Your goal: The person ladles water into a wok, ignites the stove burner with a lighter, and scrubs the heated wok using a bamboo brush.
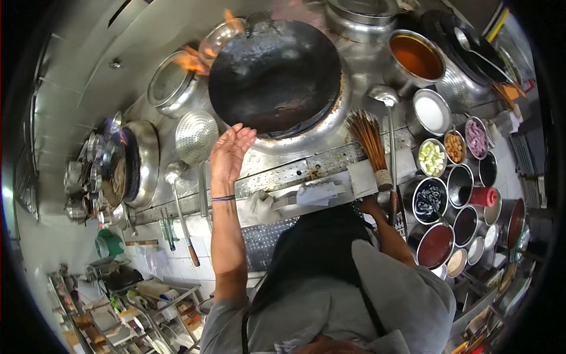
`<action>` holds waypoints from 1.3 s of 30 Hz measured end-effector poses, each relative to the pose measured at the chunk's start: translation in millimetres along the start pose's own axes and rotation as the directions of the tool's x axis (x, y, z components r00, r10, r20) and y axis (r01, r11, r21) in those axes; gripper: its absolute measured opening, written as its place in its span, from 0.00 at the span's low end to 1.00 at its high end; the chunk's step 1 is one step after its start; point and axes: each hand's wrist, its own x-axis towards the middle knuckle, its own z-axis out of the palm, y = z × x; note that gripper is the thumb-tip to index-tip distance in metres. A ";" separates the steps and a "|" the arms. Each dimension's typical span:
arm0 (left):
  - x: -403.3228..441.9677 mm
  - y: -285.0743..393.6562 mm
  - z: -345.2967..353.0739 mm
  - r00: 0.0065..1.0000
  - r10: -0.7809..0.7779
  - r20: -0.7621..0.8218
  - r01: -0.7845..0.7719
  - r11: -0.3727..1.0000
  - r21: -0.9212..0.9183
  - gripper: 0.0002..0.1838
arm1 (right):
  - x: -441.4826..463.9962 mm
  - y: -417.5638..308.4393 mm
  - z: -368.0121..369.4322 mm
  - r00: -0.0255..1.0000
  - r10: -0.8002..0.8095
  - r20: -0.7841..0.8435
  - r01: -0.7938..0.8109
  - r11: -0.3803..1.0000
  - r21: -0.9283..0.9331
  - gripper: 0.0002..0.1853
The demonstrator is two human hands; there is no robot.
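Observation:
My left hand (232, 148) is raised at the near left edge of a large black wok (274, 76), its fingers extended and holding nothing. Flames (191, 61) rise at the wok's far left side. Down by the counter's front edge, my right hand (370, 206) is low beside the apron, its fingers largely hidden. Near it are a bamboo brush (368, 141) and a ladle (386, 97) with a wooden handle. Left of my left hand lies a perforated skimmer (197, 137).
On the right stand a pot of orange liquid (417, 56), a bowl of white powder (432, 112), a bowl of chopped green pieces (432, 158) and several sauce containers. Another ladle (175, 171) and a second wok (121, 165) are on the left. Folded cloths (318, 194) line the front edge.

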 end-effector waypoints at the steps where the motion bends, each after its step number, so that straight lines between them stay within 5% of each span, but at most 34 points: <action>1: -5.1 2.5 11.7 1.000 -0.007 -0.025 0.007 1.000 -0.012 0.17 | 4.1 1.6 -0.3 1.000 -0.001 0.025 0.001 0.999 -0.032 0.34; 6: -7.4 -7.9 24.0 0.997 -0.046 -0.056 0.043 0.998 -0.045 0.18 | 18.8 8.3 8.0 1.000 -0.002 0.016 0.003 1.000 -0.015 0.33; 9: -11.3 -25.6 36.1 0.971 0.099 -0.216 0.009 0.893 0.451 0.19 | 27.6 15.2 13.6 1.000 0.006 -0.016 -0.006 1.000 0.012 0.32; 11: -9.6 -41.1 44.1 0.931 0.338 0.135 -0.278 0.422 0.863 0.17 | 32.5 20.6 19.0 0.999 0.017 -0.037 -0.016 0.999 0.033 0.32; 12: -10.7 -49.9 48.2 0.871 0.366 0.329 -0.388 0.099 0.916 0.17 | 33.8 24.3 22.2 0.999 0.019 -0.043 -0.017 0.999 0.040 0.31; 15: -15.5 -59.0 83.0 0.829 0.421 0.368 -0.354 -0.114 0.928 0.14 | 41.6 32.0 26.6 0.998 0.019 -0.060 -0.016 0.999 0.047 0.31; 18: -4.2 -62.8 87.9 0.828 0.373 0.418 -0.380 -0.174 0.908 0.13 | 48.8 30.3 29.5 0.998 0.016 -0.056 -0.013 0.998 0.060 0.30; 27: 2.0 -93.1 114.3 0.814 0.479 0.329 -0.342 -0.062 0.938 0.12 | 67.0 31.5 33.1 0.997 0.002 -0.075 0.005 0.995 0.096 0.28; 37: -2.3 -83.5 98.6 0.902 0.324 0.285 -0.292 -0.026 0.956 0.10 | 82.2 39.2 33.7 0.995 0.018 -0.098 -0.001 0.986 0.169 0.26; 39: -15.4 -77.9 101.3 0.799 0.481 0.362 -0.366 -0.090 0.926 0.12 | 86.3 44.3 35.8 0.995 0.024 -0.101 -0.004 0.982 0.187 0.26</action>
